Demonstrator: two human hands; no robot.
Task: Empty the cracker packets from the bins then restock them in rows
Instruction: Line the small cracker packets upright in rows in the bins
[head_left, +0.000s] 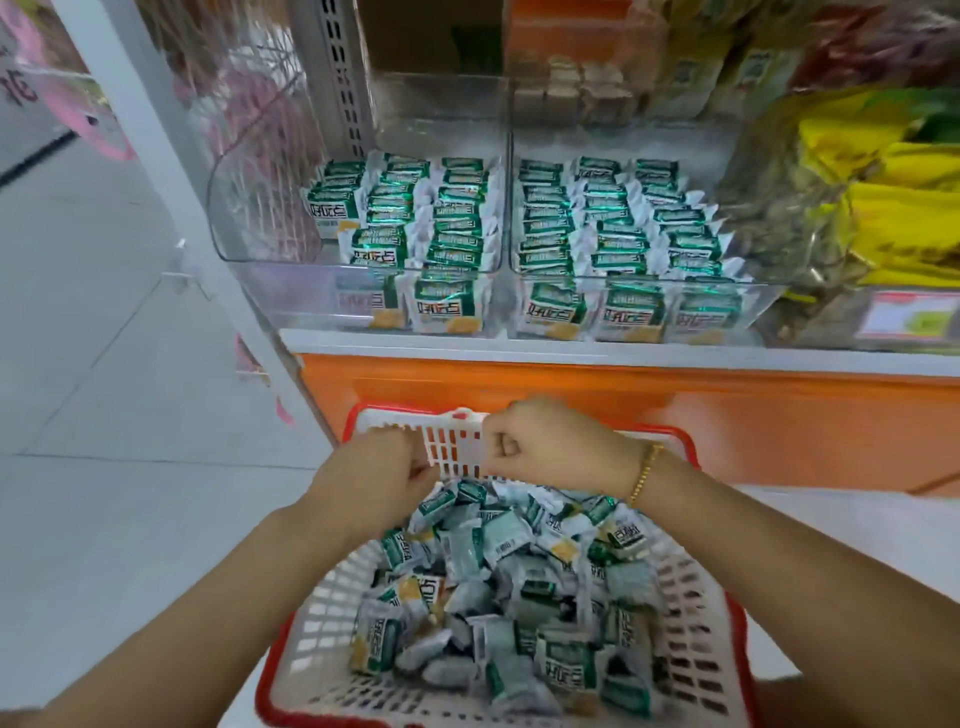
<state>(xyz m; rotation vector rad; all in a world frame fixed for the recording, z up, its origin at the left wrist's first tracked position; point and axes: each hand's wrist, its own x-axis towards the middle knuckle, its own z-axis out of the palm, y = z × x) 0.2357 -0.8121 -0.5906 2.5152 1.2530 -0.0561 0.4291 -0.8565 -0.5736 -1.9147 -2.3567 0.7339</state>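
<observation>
Two clear bins stand on the shelf, the left bin (363, 291) and the right bin (774, 299), both holding green-and-white cracker packets (597, 228) upright in rows. Below them, a white basket with a red rim (691, 587) holds a loose heap of the same packets (514, 582). My left hand (374, 475) hovers at the heap's far end with its fingers curled down against the top packets; what it grips is hidden. My right hand (540, 441) is a closed fist in front of the basket's far wall, and no packet shows in it.
The left bin has bare room along its left side. An orange shelf front (727, 410) sits just behind the basket. Yellow snack bags (883, 208) fill the shelf to the right, brown packs (576, 88) sit behind the bins, and grey tiled floor (104, 364) lies to the left.
</observation>
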